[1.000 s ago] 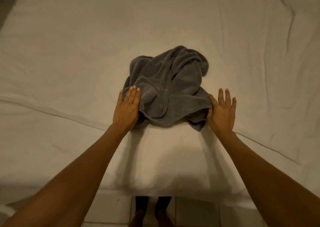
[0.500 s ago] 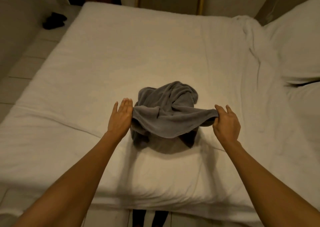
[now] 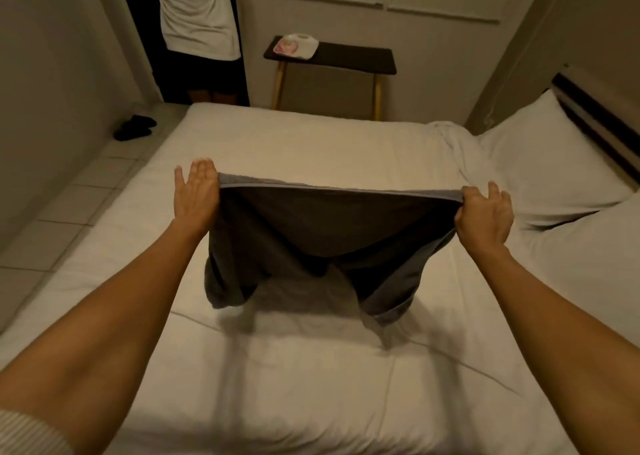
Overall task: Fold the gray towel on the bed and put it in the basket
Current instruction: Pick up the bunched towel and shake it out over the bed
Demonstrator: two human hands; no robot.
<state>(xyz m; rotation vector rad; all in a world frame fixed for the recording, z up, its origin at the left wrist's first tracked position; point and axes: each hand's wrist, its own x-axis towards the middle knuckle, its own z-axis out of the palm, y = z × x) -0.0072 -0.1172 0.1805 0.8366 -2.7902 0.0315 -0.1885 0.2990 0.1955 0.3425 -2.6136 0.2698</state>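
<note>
Two hands held the gray towel (image 3: 322,232) stretched between them above the bed (image 3: 311,368). The left hand (image 3: 195,194) gripped the towel's upper left corner; its fingers pointed up and away, lying close together, and the corner was caught on the thumb side, though the thumb itself was hidden behind the hand and the cloth. The right hand (image 3: 485,217) pinched the upper right corner, with thumb and forefinger bunching the hem while the other fingers were loosely spread above it. The top edge of the towel ran almost straight from one hand to the other, sagging only slightly in the middle. Below that edge the cloth hung down toward the person, darker on the facing side, and ended in two uneven lobes, one under each hand. The lower ends hung near the white sheet and cast a shadow on it; whether they touched the sheet could not be told. Both forearms were bare and reached forward, well apart, and a striped sleeve (image 3: 27,434) showed at the lower left corner.

Beyond the bed stood a narrow dark tabletop (image 3: 346,59) on light wooden legs, carrying a white tray (image 3: 296,46) at its left end. A second person (image 3: 199,31) in a white shirt stood in the doorway to the left of it. Dark slippers (image 3: 135,127) lay on the tiled floor (image 3: 69,191) beside the bed. White pillows (image 3: 554,167) lay at the right.
</note>
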